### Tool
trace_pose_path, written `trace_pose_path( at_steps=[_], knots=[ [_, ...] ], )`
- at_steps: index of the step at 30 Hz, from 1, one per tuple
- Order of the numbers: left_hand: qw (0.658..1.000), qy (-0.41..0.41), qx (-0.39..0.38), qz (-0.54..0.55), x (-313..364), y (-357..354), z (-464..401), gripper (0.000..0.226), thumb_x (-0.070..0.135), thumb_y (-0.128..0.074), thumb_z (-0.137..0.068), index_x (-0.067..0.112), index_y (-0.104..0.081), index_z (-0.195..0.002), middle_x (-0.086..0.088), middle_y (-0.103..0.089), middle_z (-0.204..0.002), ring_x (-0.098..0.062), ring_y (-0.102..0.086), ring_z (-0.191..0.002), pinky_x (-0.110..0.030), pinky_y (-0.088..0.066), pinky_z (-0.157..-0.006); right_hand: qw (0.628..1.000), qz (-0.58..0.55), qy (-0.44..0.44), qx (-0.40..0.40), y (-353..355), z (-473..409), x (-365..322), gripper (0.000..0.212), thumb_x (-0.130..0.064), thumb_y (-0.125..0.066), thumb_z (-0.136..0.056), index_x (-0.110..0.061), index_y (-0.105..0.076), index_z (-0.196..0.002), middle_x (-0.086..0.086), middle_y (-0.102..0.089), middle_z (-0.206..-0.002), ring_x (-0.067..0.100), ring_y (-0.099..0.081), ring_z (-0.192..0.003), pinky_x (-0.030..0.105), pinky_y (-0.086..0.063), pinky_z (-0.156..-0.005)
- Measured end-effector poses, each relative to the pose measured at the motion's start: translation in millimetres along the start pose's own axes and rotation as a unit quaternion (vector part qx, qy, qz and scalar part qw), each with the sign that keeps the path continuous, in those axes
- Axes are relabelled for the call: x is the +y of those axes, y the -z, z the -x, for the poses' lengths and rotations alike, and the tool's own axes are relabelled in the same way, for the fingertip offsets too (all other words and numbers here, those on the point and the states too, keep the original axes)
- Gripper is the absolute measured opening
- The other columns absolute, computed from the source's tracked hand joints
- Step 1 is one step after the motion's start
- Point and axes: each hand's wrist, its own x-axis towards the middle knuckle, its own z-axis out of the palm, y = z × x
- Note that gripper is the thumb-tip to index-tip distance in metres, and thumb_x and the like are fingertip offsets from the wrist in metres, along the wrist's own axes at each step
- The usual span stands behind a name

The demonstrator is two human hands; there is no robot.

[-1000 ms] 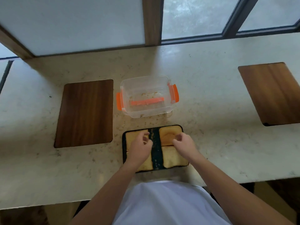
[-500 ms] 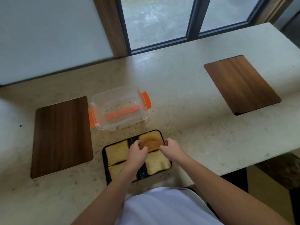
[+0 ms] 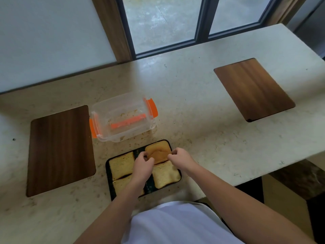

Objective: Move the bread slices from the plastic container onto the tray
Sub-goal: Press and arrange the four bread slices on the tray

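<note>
A black tray lies on the counter close to me and holds several bread slices. Pale slices sit at the far left, near left and near right. A browner crust slice lies flat at the far right. My left hand pinches that slice's left edge, and my right hand pinches its right edge. The clear plastic container with orange clips stands just behind the tray, holding only crumbs.
Dark wooden boards lie on the pale stone counter at the left and the far right. Crumbs are scattered around the container. The counter's front edge drops off at the right, and a window runs behind it.
The view has swung to the right. My left hand has shifted from the left slices to the brown slice's left edge. My right hand stays at its right edge.
</note>
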Motion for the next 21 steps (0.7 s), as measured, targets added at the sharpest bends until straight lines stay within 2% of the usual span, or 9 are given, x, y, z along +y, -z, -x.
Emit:
trace_pose_path(
  at_steps=[3, 6, 7, 10, 13, 16, 19, 21],
  knots=[
    [1.0, 0.001, 0.001, 0.003, -0.3, 1.3, 0.2, 0.051, 0.021, -0.053, -0.095, 0.018, -0.042, -0.144, -0.007, -0.052, -0.131, -0.011, -0.057, -0.088, -0.039, -0.056, -0.082, 1.0, -0.01, -0.002, 0.0, -1.9, -1.5, -3.6, 0.048, -0.029, -0.055, -0.09, -0.007, -0.056, -0.132, 0.011, -0.066, -0.113, 0.024, -0.067, -0.096, 0.048, -0.058, -0.091],
    [1.0, 0.003, 0.005, 0.014, -1.8, 3.8, 0.9, 0.052, 0.021, -0.053, -0.095, 0.017, -0.041, -0.145, -0.008, -0.05, -0.136, -0.015, -0.056, -0.097, -0.042, -0.055, -0.089, 1.0, -0.01, -0.001, 0.001, -5.9, -2.2, -8.5, 0.043, -0.028, -0.055, -0.091, -0.006, -0.059, -0.127, 0.012, -0.067, -0.112, 0.026, -0.066, -0.098, 0.048, -0.058, -0.091],
    [1.0, 0.003, 0.006, 0.016, -2.8, 5.3, 1.4, 0.052, 0.021, -0.053, -0.095, 0.017, -0.04, -0.145, -0.008, -0.05, -0.136, -0.015, -0.056, -0.097, -0.041, -0.056, -0.088, 1.0, -0.011, 0.0, -0.001, -7.4, -2.2, -9.8, 0.041, -0.027, -0.055, -0.09, -0.006, -0.06, -0.125, 0.012, -0.067, -0.112, 0.027, -0.066, -0.099, 0.049, -0.058, -0.091],
    [1.0, -0.004, 0.008, 0.023, -5.9, 12.1, 3.2, 0.051, 0.022, -0.053, -0.095, 0.02, -0.041, -0.145, -0.004, -0.051, -0.13, -0.008, -0.057, -0.085, -0.031, -0.055, -0.071, 1.0, -0.01, 0.003, -0.011, -11.9, -3.4, -11.3, 0.038, -0.026, -0.055, -0.09, -0.005, -0.062, -0.12, 0.015, -0.069, -0.11, 0.03, -0.067, -0.1, 0.051, -0.058, -0.092],
    [1.0, -0.001, 0.005, 0.028, -10.0, 18.7, 5.7, 0.05, 0.022, -0.053, -0.095, 0.021, -0.042, -0.144, -0.005, -0.053, -0.131, -0.017, -0.057, -0.102, -0.039, -0.055, -0.086, 1.0, -0.003, 0.008, -0.02, -15.6, -5.8, -10.1, 0.038, -0.029, -0.054, -0.089, -0.009, -0.062, -0.121, 0.01, -0.069, -0.106, 0.026, -0.067, -0.098, 0.05, -0.058, -0.091],
    [1.0, -0.006, 0.008, 0.029, -14.9, 21.8, 10.2, 0.047, 0.022, -0.054, -0.095, 0.021, -0.045, -0.14, -0.002, -0.054, -0.125, -0.016, -0.056, -0.104, -0.042, -0.054, -0.09, 1.0, 0.019, 0.018, -0.009, -18.5, -7.7, -5.1, 0.046, -0.029, -0.055, -0.089, -0.01, -0.06, -0.13, 0.009, -0.068, -0.118, 0.022, -0.063, -0.102, 0.043, -0.057, -0.092],
    [0.999, -0.007, 0.01, 0.033, -20.2, 21.7, 15.8, 0.039, 0.023, -0.056, -0.094, 0.021, -0.05, -0.132, 0.004, -0.056, -0.111, -0.012, -0.057, -0.097, -0.041, -0.056, -0.088, 0.998, 0.06, 0.026, 0.009, -17.6, -5.8, 5.3, 0.055, -0.032, -0.055, -0.089, -0.011, -0.055, -0.14, 0.01, -0.062, -0.134, 0.02, -0.059, -0.101, 0.033, -0.05, -0.082],
    [0.999, 0.002, 0.003, 0.037, -22.8, 19.7, 20.7, 0.033, 0.023, -0.056, -0.093, 0.022, -0.05, -0.126, 0.005, -0.057, -0.108, -0.012, -0.059, -0.093, -0.041, -0.057, -0.084, 0.997, 0.07, 0.034, 0.016, -16.8, -3.5, 13.2, 0.056, -0.033, -0.055, -0.089, -0.012, -0.054, -0.142, 0.009, -0.06, -0.138, 0.022, -0.06, -0.108, 0.033, -0.049, -0.084]
  ],
)
